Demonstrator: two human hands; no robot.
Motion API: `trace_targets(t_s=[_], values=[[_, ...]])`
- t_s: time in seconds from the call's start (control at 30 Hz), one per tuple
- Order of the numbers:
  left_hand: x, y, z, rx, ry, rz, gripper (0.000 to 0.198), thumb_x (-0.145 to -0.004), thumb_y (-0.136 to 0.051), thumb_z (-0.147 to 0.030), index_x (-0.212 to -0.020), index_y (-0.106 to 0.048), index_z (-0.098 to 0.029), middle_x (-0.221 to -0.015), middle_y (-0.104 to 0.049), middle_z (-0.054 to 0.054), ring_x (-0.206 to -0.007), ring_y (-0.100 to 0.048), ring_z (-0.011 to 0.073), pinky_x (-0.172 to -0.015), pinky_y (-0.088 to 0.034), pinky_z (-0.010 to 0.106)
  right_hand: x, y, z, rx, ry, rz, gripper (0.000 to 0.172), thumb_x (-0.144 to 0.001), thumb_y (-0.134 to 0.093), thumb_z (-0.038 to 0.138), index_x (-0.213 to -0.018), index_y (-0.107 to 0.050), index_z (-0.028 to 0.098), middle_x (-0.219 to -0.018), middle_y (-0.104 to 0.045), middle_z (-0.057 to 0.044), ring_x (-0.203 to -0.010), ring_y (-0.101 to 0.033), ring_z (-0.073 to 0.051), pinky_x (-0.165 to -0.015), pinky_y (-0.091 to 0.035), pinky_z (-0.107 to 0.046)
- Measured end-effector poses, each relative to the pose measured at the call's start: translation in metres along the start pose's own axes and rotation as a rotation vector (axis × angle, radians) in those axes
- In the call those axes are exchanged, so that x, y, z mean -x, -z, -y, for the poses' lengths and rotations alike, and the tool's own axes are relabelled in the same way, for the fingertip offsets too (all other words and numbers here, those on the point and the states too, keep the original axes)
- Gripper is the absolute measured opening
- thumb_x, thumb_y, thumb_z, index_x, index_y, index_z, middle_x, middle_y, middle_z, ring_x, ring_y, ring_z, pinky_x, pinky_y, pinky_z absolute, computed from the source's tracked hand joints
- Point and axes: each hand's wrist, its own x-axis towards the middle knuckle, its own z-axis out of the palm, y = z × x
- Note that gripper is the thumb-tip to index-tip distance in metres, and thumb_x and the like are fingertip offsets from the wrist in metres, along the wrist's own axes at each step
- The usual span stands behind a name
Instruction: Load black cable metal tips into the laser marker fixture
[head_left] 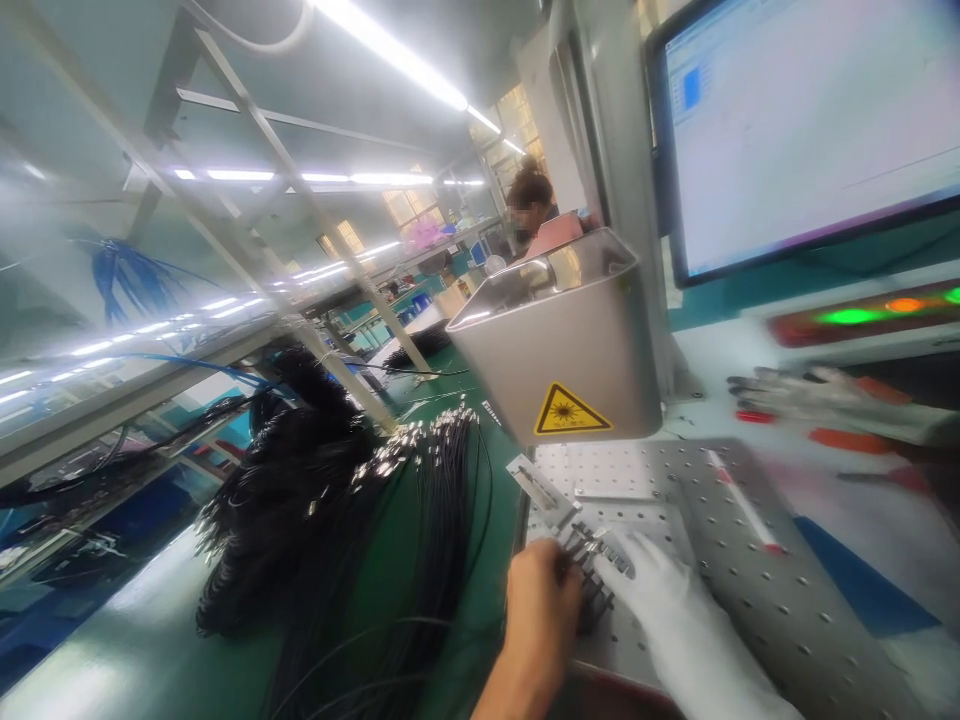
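My bare left hand [541, 600] and my white-gloved right hand [660, 590] meet at a row of several small metal connectors [592, 555] lying on a perforated metal plate [750, 590]. The left fingers curl over the near ends of the connectors. The right fingers rest on their right side. Whether either hand truly grips them is blurred. A grey laser head [562, 340] with a yellow warning label [570, 412] hangs above the plate. A small metal fixture [540, 485] sits just beyond the connectors.
A large bundle of black cables with shiny tips [337, 500] lies on the green bench at left. A monitor [802, 120] stands at upper right above lit green and orange buttons [870, 312]. A spare glove [825, 400] and a pen [742, 510] lie right. A person [544, 215] sits far back.
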Motion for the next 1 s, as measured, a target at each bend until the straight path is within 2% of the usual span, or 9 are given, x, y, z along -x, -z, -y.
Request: trace_targets(t_s=[0.17, 0.27, 0.37, 0.43, 0.53, 0.6, 0.77, 0.83, 1.0], values=[[-0.003, 0.0, 0.002, -0.033, -0.009, 0.029, 0.021, -0.077, -0.053, -0.013, -0.061, -0.042, -0.02, -0.065, -0.052, -0.001, -0.063, -0.043, 0.0117, -0.061, -0.026, 0.026, 0.0, 0.007, 0.004, 0.011, 0.016, 0.013, 0.04, -0.091, -0.049, 0.036, -0.119, -0.072, 0.018, -0.125, -0.067, -0.012, -0.099, -0.069, -0.03, -0.086, -0.058, -0.046], [-0.004, -0.004, 0.005, -0.042, -0.022, 0.025, 0.017, -0.077, -0.052, -0.012, -0.063, -0.045, -0.02, -0.068, -0.055, 0.0, -0.065, -0.045, 0.0123, -0.063, -0.027, 0.026, 0.0, 0.011, 0.006, 0.027, 0.037, 0.022, 0.041, -0.094, -0.046, 0.034, -0.121, -0.071, 0.017, -0.126, -0.067, -0.012, -0.105, -0.068, -0.03, -0.089, -0.058, -0.045], [-0.005, -0.007, 0.006, -0.046, -0.02, 0.02, 0.017, -0.077, -0.053, -0.012, -0.063, -0.047, -0.02, -0.069, -0.055, 0.0, -0.065, -0.044, 0.0123, -0.063, -0.026, 0.026, 0.001, 0.015, 0.004, 0.046, 0.076, 0.045, 0.038, -0.095, -0.048, 0.032, -0.123, -0.07, 0.02, -0.125, -0.067, -0.011, -0.102, -0.069, -0.029, -0.087, -0.059, -0.043], [-0.005, -0.006, 0.006, -0.033, -0.017, 0.016, 0.016, -0.077, -0.053, -0.012, -0.063, -0.049, -0.019, -0.069, -0.057, 0.0, -0.065, -0.045, 0.0124, -0.063, -0.027, 0.026, 0.002, 0.018, 0.001, 0.096, 0.2, 0.097, 0.037, -0.093, -0.048, 0.021, -0.12, -0.072, 0.027, -0.128, -0.066, -0.008, -0.108, -0.067, -0.029, -0.089, -0.058, -0.044], [-0.004, -0.006, 0.005, -0.005, 0.001, 0.014, 0.015, -0.077, -0.054, -0.012, -0.065, -0.053, -0.019, -0.071, -0.06, 0.002, -0.067, -0.047, 0.0132, -0.065, -0.028, 0.026, 0.0, 0.024, -0.006, 0.22, 0.475, 0.201, 0.057, -0.084, -0.04, 0.0, -0.118, -0.073, 0.033, -0.134, -0.062, 0.0, -0.121, -0.06, -0.029, -0.093, -0.056, -0.048], [-0.002, -0.005, 0.004, 0.008, 0.019, 0.02, 0.014, -0.078, -0.055, -0.013, -0.065, -0.054, -0.019, -0.072, -0.062, 0.002, -0.068, -0.049, 0.014, -0.065, -0.029, 0.027, -0.001, 0.028, -0.009, 0.27, 0.568, 0.236, 0.062, -0.082, -0.038, -0.002, -0.119, -0.072, 0.033, -0.135, -0.061, 0.001, -0.121, -0.06, -0.03, -0.093, -0.056, -0.05], [0.002, -0.005, 0.003, 0.019, 0.048, 0.039, 0.013, -0.08, -0.055, -0.014, -0.069, -0.059, -0.019, -0.078, -0.068, 0.005, -0.072, -0.053, 0.0167, -0.067, -0.031, 0.029, -0.002, 0.03, -0.006, 0.3, 0.567, 0.241, 0.062, -0.077, -0.052, 0.001, -0.13, -0.067, 0.031, -0.132, -0.064, -0.006, -0.119, -0.059, -0.033, -0.096, -0.053, -0.05], [0.002, -0.005, 0.003, 0.015, 0.063, 0.045, 0.012, -0.08, -0.055, -0.014, -0.072, -0.061, -0.018, -0.08, -0.069, 0.006, -0.074, -0.056, 0.0177, -0.067, -0.032, 0.029, -0.001, 0.026, -0.005, 0.305, 0.555, 0.247, 0.065, -0.073, -0.057, 0.002, -0.13, -0.067, 0.033, -0.13, -0.065, -0.005, -0.119, -0.058, -0.033, -0.098, -0.051, -0.05], [0.001, -0.012, 0.005, 0.036, 0.063, 0.035, 0.012, -0.081, -0.054, -0.013, -0.076, -0.064, -0.018, -0.085, -0.071, 0.008, -0.081, -0.06, 0.0202, -0.07, -0.035, 0.029, -0.001, 0.016, -0.004, 0.294, 0.513, 0.248, 0.059, -0.074, -0.061, 0.006, -0.124, -0.07, 0.035, -0.127, -0.067, -0.003, -0.119, -0.057, -0.032, -0.106, -0.045, -0.05]])
